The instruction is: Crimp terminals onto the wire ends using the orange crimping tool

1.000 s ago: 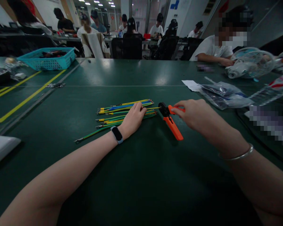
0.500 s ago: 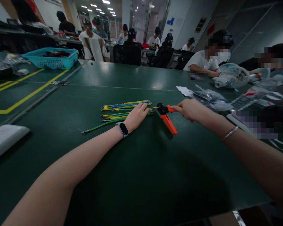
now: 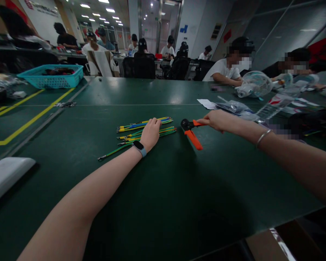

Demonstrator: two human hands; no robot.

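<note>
On the surface (image 3: 163, 203), the basket (image 3: 55, 83) holds dark items (image 3: 61, 71). Hands well apart: the right hand (image 3: 216, 119) is clamped on a handle (image 3: 199, 123) of the pliers (image 3: 188, 125), probably stiff and weighty, best held there; the left hand (image 3: 150, 134) covers the wires (image 3: 133, 126) just beside, likely light and springy, best pinched mid-length; its grip is hidden.

1. A workshop in an office-like room is suggested.
2. The green tabletop (image 3: 157, 195) is marked with yellow lines (image 3: 38, 116) and occupied by wires (image 3: 127, 127), an orange-handled tool (image 3: 193, 139) and a turquoise basket (image 3: 55, 83).
3. Beyond, several people (image 3: 221, 71) and black chairs (image 3: 144, 67) are seen.
4. Light is given by ceiling lights (image 3: 110, 10); glass doors (image 3: 150, 32) are set behind.
</note>
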